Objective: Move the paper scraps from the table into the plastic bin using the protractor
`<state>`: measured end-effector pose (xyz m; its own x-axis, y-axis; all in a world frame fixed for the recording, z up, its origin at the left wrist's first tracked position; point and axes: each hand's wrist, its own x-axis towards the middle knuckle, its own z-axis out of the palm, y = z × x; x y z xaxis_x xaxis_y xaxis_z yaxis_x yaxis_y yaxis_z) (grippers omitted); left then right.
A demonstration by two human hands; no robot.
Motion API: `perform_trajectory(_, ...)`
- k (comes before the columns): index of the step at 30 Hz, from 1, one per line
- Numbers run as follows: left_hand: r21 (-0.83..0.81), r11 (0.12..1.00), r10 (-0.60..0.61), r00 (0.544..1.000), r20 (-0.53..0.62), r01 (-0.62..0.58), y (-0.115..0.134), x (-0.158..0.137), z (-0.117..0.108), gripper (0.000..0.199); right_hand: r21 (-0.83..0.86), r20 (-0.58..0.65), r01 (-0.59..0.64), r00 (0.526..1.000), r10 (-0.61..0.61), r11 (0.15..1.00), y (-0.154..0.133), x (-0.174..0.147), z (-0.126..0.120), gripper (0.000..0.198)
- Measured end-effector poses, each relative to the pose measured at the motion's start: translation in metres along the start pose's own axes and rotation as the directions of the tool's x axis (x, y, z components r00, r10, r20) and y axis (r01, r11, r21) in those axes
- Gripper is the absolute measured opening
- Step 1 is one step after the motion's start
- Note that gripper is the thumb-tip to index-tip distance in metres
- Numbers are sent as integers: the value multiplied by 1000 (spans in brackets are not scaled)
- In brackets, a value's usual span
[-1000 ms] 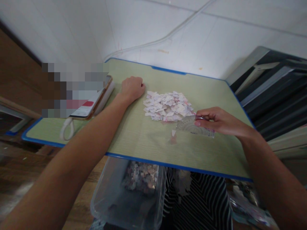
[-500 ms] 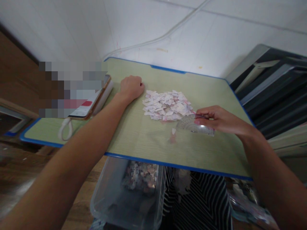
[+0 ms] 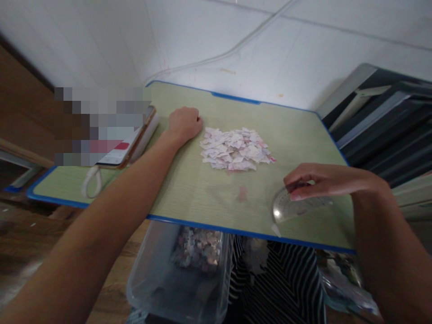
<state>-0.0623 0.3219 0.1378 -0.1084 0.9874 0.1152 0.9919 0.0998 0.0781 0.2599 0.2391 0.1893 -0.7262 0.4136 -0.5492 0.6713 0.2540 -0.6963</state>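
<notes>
My right hand [image 3: 308, 180] pinches a clear plastic protractor [image 3: 297, 207] low over the right front of the table. One small paper scrap [image 3: 276, 230] lies by the protractor's lower edge, at the blue table rim. A heap of torn white and pinkish paper scraps [image 3: 236, 148] is spread at the table's middle, to the left of the protractor. My left hand [image 3: 185, 122] rests as a closed fist on the table, left of the heap; whether anything is inside it is hidden.
The pale green table [image 3: 189, 193] has a blue rim. A phone [image 3: 116, 155] lies on a white box at left, partly blurred out. Below the front edge stands a clear plastic bin [image 3: 178, 288] holding more scraps. Dark flat panels [image 3: 388, 117] lean at right.
My right hand has moved right and toward me with the protractor, away from the heap. The single scrap has shifted from below the heap to the front rim. My left hand stays still.
</notes>
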Motion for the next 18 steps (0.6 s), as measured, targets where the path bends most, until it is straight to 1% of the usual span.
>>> perform_trajectory(2, 6, 1000, 2, 1000, 2, -2, 0, 0, 0, 50, 25, 77, -3, 997, 1, 1000, -3, 0, 2, 47)
perform_trajectory(3, 6, 1000, 4, 1000, 4, -4, 1, 0, -1, 50, 24, 97, 3, 995, -5, 1000, -4, 0, 3, 47)
perform_trajectory(8, 10, 1000, -7, 1000, 14, 6, 2, -1, -2, 50, -13, 131, 69, 989, -67, 998, -12, -1, 3, 50)
perform_trajectory(14, 11, 1000, -14, 1000, 12, 14, 2, -2, -3, 50, -3, 192, 77, 979, -75, 997, -17, -3, 1, 51)
perform_trajectory(16, 11, 1000, -15, 1000, 14, 15, 2, -2, -3, 50, -1, 179, 69, 982, -68, 998, -16, -4, 2, 50)
perform_trajectory(18, 11, 1000, -20, 1000, 17, 20, 2, -1, -2, 50, -6, 102, 77, 992, -76, 997, -13, -3, 2, 49)
